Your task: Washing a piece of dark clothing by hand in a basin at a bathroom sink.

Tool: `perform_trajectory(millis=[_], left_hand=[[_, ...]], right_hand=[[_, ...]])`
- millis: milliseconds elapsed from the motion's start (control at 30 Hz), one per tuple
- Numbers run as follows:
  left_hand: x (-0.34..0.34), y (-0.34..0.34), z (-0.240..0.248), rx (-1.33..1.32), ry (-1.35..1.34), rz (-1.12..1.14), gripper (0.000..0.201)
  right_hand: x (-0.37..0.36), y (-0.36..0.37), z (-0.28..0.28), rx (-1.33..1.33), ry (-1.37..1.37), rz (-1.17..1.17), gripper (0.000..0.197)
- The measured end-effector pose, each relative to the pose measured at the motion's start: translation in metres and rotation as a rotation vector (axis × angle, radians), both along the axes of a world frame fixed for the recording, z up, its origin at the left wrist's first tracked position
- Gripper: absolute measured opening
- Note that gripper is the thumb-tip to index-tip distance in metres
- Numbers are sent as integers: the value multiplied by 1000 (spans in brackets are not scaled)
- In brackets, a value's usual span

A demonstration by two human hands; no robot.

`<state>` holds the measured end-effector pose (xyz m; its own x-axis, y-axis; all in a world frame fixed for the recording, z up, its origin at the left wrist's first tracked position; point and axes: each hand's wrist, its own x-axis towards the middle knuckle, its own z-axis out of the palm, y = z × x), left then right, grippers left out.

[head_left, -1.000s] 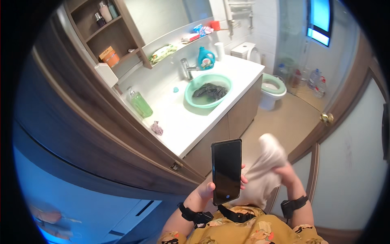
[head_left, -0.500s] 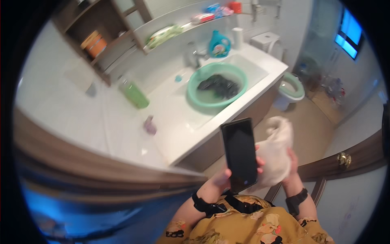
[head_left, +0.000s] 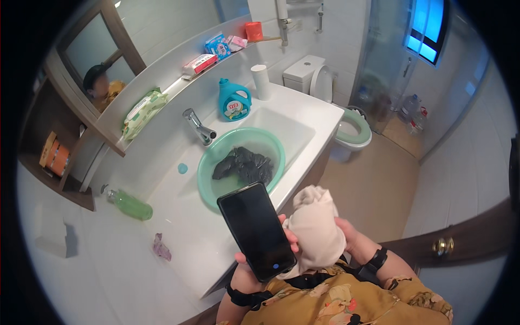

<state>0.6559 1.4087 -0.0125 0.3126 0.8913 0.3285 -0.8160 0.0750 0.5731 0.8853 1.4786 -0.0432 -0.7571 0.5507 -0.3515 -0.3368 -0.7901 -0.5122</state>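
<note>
Cream cloth (head_left: 317, 230) is bunched in front of you at the near side of the scene, just right of the phone (head_left: 254, 230). Your right hand (head_left: 352, 238) is closed on the cloth's right side, most of its fingers hidden behind the folds. Your left hand (head_left: 246, 275) grips the black phone, thumb on the left edge and fingertips wrapped around the right one, next to the cloth; whether those fingertips also touch it, you cannot tell. Beyond the phone, a green basin (head_left: 205, 165) sits at the white counter (head_left: 189, 230), with a dark bunched item (head_left: 249, 167) lying in it. The faucet (head_left: 199, 127) stands at the basin's far left, and a teal bottle (head_left: 234, 103) stands upright farther back, near a white cylinder (head_left: 261, 82). On the left are a green pump bottle (head_left: 131, 205) and, nearer you, a crumpled mauve scrap (head_left: 161, 248).
</note>
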Motion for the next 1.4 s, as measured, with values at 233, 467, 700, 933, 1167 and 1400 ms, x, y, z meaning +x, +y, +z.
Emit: perform_trajectory(millis=[233, 467, 700, 933, 1167, 1400], left_hand=[[-13, 37, 7, -71, 35, 377, 100], [0, 32, -3, -367, -157, 1071, 76], [20, 10, -15, -428, -394, 1308, 74], [0, -5, -27, -580, -486, 1308, 69], [-49, -34, -52, -647, -597, 1200, 63], [-103, -75, -69, -681, -643, 1136, 63]], right_hand=[[59, 201, 39, 169, 112, -440, 56], [80, 394, 20, 223, 104, -411, 44], [110, 504, -121, 846, -1178, -281, 79], [109, 495, -96, 1452, -1784, -602, 84], [59, 453, -37, 1718, -1124, -421, 56], [-73, 335, 20, 1614, -866, 242, 45]])
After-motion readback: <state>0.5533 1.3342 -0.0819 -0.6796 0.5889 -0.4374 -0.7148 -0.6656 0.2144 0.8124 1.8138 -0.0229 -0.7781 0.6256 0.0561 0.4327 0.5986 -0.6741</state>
